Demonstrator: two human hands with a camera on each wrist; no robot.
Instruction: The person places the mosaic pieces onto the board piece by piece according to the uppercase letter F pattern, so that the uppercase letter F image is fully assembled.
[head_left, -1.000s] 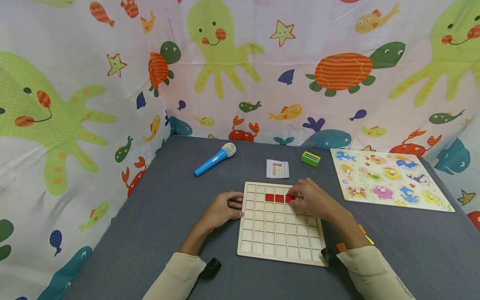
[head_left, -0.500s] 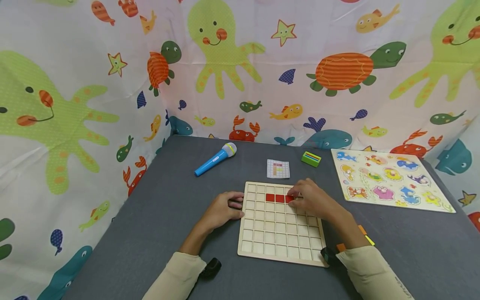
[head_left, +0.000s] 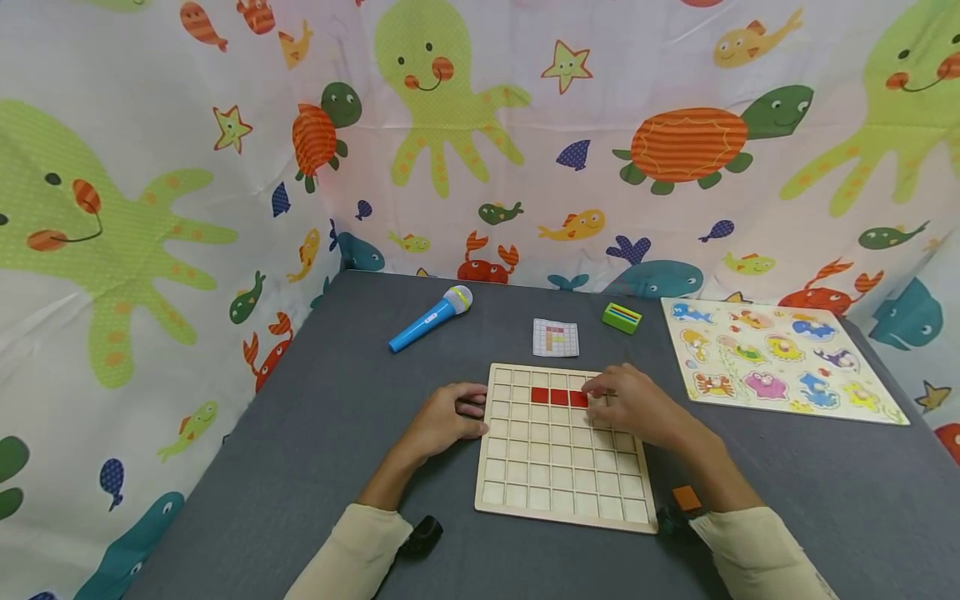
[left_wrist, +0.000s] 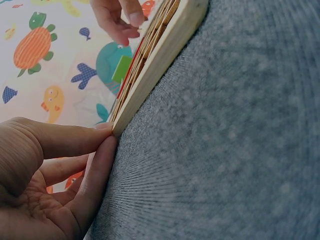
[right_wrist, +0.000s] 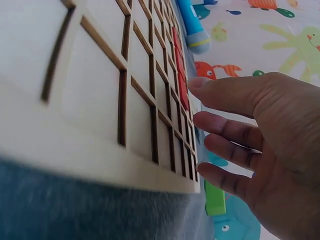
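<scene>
A square wooden grid board [head_left: 562,477] lies on the dark grey table. Three red square tiles [head_left: 558,397] sit side by side in one of its upper rows. My left hand [head_left: 438,423] rests at the board's left side; in the left wrist view its thumb and a finger [left_wrist: 102,155] touch the edge. Just right of the third red tile, my right hand [head_left: 637,405] is over the board with fingers apart. The right wrist view shows no tile between its thumb [right_wrist: 220,92] and fingers. An orange tile [head_left: 686,498] lies beside the right forearm.
Behind the board are a small card with a coloured grid pattern [head_left: 556,337], a green block with coloured strips [head_left: 622,317] and a blue toy microphone [head_left: 431,320]. A sea-animal puzzle board [head_left: 783,362] lies at the right. A printed cloth [head_left: 480,192] backs the table.
My right hand has let go of the third red tile and moved slightly right, leaving more of it visible. The forearm shifted right, uncovering more orange tile and hiding pieces behind it. The left hand stays put.
</scene>
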